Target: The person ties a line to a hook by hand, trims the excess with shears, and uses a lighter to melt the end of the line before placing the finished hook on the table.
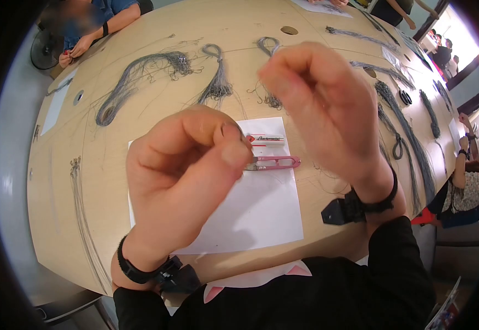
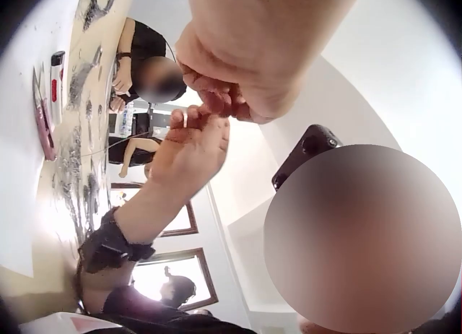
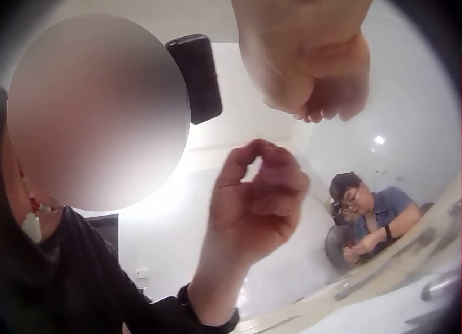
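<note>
My L grip is closed in a pinch, thumb to index, w/ a thin dark piece at the tips, ~ctr of my view; too small to ID. My R grip, 2 o'clock from there, is curled; can't tell if it has hold of anything. Both are up over the desk. White sheet at 6, white pen on it at 3, pink snips at 4 overhanging its R edge. Looped grey bundle at 12.
</note>
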Tool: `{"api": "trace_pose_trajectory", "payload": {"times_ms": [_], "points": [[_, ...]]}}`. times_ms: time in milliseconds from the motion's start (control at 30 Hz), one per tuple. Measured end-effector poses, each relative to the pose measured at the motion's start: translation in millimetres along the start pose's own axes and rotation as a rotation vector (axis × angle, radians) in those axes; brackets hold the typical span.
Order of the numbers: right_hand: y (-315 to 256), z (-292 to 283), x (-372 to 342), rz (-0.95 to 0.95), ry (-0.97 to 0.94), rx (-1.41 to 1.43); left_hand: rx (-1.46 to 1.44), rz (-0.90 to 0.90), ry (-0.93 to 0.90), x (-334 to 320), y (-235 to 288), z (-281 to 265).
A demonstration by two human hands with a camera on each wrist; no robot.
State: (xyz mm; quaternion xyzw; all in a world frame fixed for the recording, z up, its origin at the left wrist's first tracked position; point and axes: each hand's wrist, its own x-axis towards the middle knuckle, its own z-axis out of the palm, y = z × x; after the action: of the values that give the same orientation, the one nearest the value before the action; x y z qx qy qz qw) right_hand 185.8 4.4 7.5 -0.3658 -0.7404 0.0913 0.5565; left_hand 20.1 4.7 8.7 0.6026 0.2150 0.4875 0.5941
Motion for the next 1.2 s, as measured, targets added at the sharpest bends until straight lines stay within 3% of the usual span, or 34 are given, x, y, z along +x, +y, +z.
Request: {"api": "trace_pose_trajectory", "payload": {"times_ms": [67, 100, 167, 233, 333, 567, 633, 667, 733, 867, 933, 967, 1033, 1067, 1133, 1167, 1200], "points": [[8.2, -9.8, 5.2, 0.203, -0.159, -0.225, -0.054, -0.01, -0.018, -3.0, 6.3, 0.5], [12.7, -11.1, 2.5, 0.198, -0.154, -0.23, -0.069, -0.006, -0.018, -3.6, 8.3, 1.2], [30.3, -9.0, -6.5, 0.249, -0.734, -0.374, -0.099, 0.003, -0.019, -4.7, 12.3, 2.5], [33.3, 0.1, -26.5, 0.078, -0.712, -0.353, -0.085, -0.015, 0.059, -3.5, 11.1, 1.6], [27.4, 11.7, -41.4, 0.012, -0.832, -0.502, -0.299, -0.056, -0.055, -0.8, 8.7, -13.2], [28.1, 14.5, -49.8, -0.087, -0.784, -0.548, -0.273, -0.055, -0.033, -2.4, 8.5, -10.9], [30.1, 17.3, -46.0, 0.119, -0.934, -0.509, -0.236, -0.066, -0.02, -3.0, 9.7, -10.7], [28.3, 18.6, -39.8, 0.108, -0.934, -0.503, -0.228, -0.061, -0.012, -3.0, 10.0, -11.2], [20.3, 19.0, -22.4, 0.476, -1.049, -0.37, -0.265, -0.072, -0.03, -2.5, 9.8, -10.8], [22.1, 9.9, -9.0, 0.56, -0.954, -0.151, -0.14, -0.052, 0.049, -1.8, 11.5, -2.1], [25.9, 5.6, -6.3, 0.523, -0.661, 0.099, -0.15, -0.052, 0.036, -1.8, 10.7, -2.6], [24.9, 3.6, -3.8, 0.521, -0.661, 0.1, -0.149, -0.052, 0.036, -1.5, 10.4, -2.9], [16.3, -2.3, 3.5, 0.642, -0.39, 0.198, -0.159, -0.043, 0.03, -1.1, 9.0, -3.3], [10.7, -5.3, 5.7, 0.641, -0.392, 0.2, -0.159, -0.042, 0.032, -1.3, 8.4, -4.1], [-3.3, -11.5, 8.9, 0.328, -0.201, 0.09, -0.267, -0.04, -0.012, -1.4, 7.7, -6.7], [-12.4, -14.9, 11.2, 0.327, -0.202, 0.09, -0.267, -0.039, -0.011, -1.5, 8.6, -7.3], [-22.1, -18.4, 13.1, 0.203, -0.242, 0.026, -0.251, -0.078, 0.004, -1.7, 10.2, -7.3]]}}
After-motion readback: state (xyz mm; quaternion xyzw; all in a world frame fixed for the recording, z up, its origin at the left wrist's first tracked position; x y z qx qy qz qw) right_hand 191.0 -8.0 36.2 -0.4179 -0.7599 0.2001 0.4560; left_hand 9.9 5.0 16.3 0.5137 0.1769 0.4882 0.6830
